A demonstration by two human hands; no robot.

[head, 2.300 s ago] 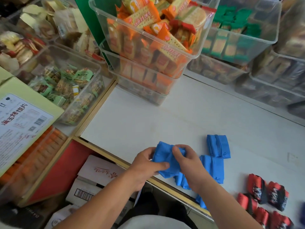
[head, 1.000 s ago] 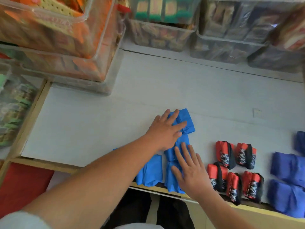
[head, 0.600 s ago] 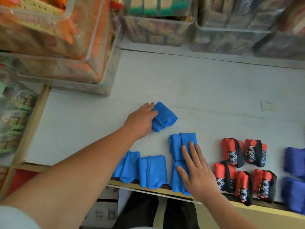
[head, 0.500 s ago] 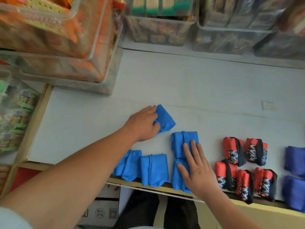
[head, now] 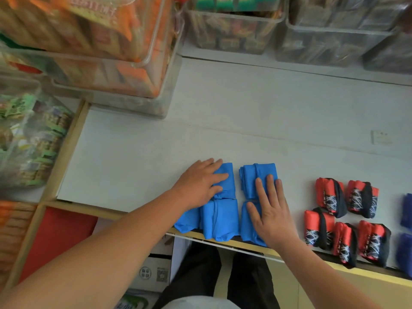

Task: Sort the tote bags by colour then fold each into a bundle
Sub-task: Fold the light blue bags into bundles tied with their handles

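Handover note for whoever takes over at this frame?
Left hand flat on the back-left light blue bundle.
Right hand flat across the right pair of light blue bundles.
Done: five light blue bundles grouped at the front edge of the table, five red-and-black bundles to their right, dark blue bundles at the frame's right edge.
Left: square up the light blue group; no unfolded bag in view.

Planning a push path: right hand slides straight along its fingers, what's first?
The right hand rests its fingers on the farther blue bundle; past its edge only bare table, then probably the clear bins.
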